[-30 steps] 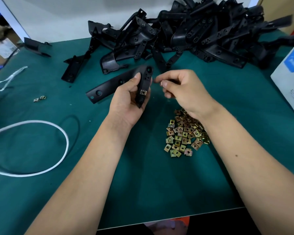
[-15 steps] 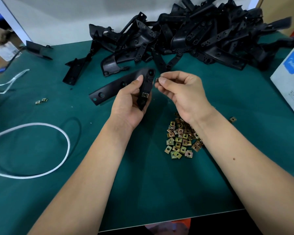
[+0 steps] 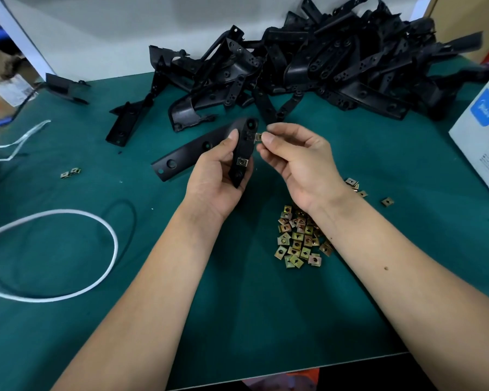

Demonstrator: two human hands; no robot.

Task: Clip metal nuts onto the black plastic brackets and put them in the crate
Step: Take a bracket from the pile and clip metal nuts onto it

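My left hand (image 3: 218, 176) grips a black plastic bracket (image 3: 198, 149) above the green table, its long arm pointing left. One metal nut (image 3: 242, 162) is clipped on the bracket's short arm. My right hand (image 3: 299, 162) pinches a second metal nut (image 3: 258, 136) between thumb and forefinger, and the nut touches the bracket's edge near the top. A pile of loose brass-coloured nuts (image 3: 299, 238) lies on the table under my right wrist. No crate is in view.
A big heap of black brackets (image 3: 322, 66) fills the back of the green table (image 3: 68, 249). A white box (image 3: 483, 131) stands at the right edge. A white cable loop (image 3: 76, 283) and two stray nuts (image 3: 70, 173) lie at left.
My right hand has brought the pinched nut leftward up to the bracket's upper edge. The left hand has kept its grip on the bracket.
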